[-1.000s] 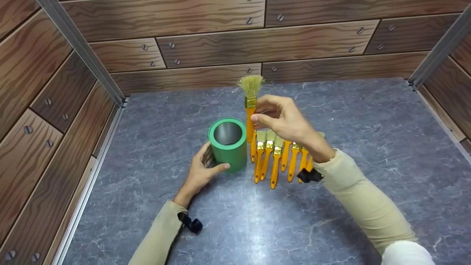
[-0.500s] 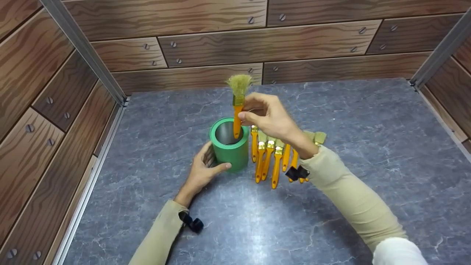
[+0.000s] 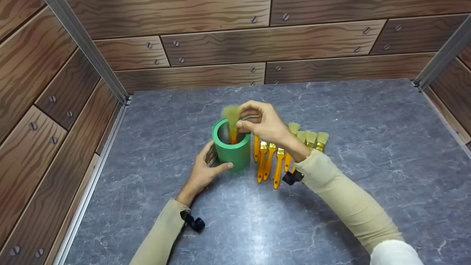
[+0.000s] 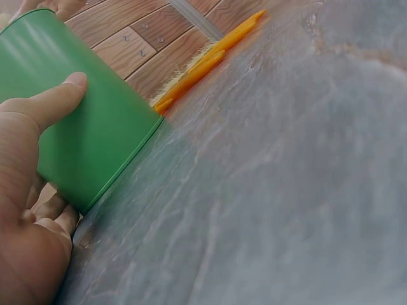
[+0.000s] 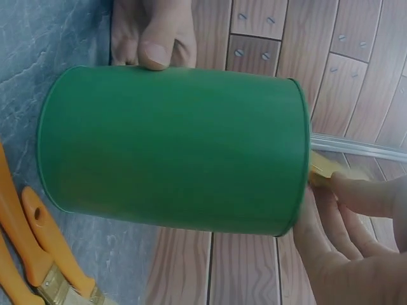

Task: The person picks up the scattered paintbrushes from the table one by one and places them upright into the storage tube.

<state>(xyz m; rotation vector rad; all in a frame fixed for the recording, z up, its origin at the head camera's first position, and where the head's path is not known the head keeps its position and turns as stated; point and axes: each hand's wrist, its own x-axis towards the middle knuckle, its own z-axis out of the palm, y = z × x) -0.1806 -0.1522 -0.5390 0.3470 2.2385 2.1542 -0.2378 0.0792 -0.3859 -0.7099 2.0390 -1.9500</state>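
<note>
A green can [image 3: 234, 158] stands upright on the table, its open top showing a dark grey inside. My left hand [image 3: 202, 172] holds it low on its left side, thumb [image 4: 60, 101] on the front and fingers behind. My right hand [image 3: 268, 127] pinches a paintbrush [image 3: 232, 115] over the can. Its orange handle points down inside the opening, and its pale bristles stand above the rim, blurred. In the right wrist view the can hides most of this paintbrush [image 5: 323, 166]. Several more paintbrushes [image 3: 278, 167] lie to the right of the can, partly covered by my right forearm.
The grey marbled table [image 3: 228, 228] is bounded by wood-patterned walls [image 3: 217, 48] at the back and both sides. Metal strips [image 3: 88, 55] run along the corners. A black wrist mount [image 3: 193, 221] sits on each sleeve.
My right hand has carried the paintbrush left over the can, then lowered it so the handle enters the opening. My left hand has kept its hold on the can.
</note>
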